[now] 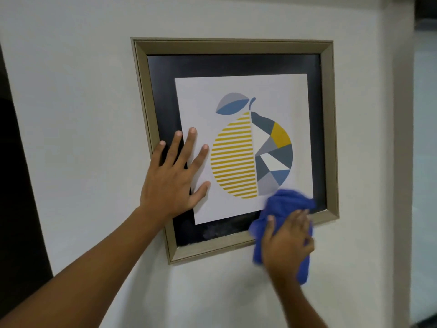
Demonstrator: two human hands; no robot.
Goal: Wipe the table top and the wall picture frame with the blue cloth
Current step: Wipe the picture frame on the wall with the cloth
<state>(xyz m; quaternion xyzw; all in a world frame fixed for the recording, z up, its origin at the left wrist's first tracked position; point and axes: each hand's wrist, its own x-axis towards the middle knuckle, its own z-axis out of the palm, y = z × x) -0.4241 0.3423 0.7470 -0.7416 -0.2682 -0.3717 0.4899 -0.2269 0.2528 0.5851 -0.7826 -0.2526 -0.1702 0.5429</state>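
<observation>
A wall picture frame (pixel 233 47) with a dull gold border hangs tilted on a white wall. It holds a black mat and a print of a striped yellow and grey fruit. My left hand (pixel 176 177) lies flat with fingers spread on the glass at the frame's left side. My right hand (pixel 287 242) presses a bunched blue cloth (pixel 287 202) against the frame's lower right corner, over the bottom border. The cloth covers part of the bottom rail and hangs below it. The table is out of view.
The white wall (pixel 78 91) surrounds the frame. A dark opening (pixel 16 185) runs down the left edge. At the right the wall ends at a corner (pixel 402 162), with a pale room beyond.
</observation>
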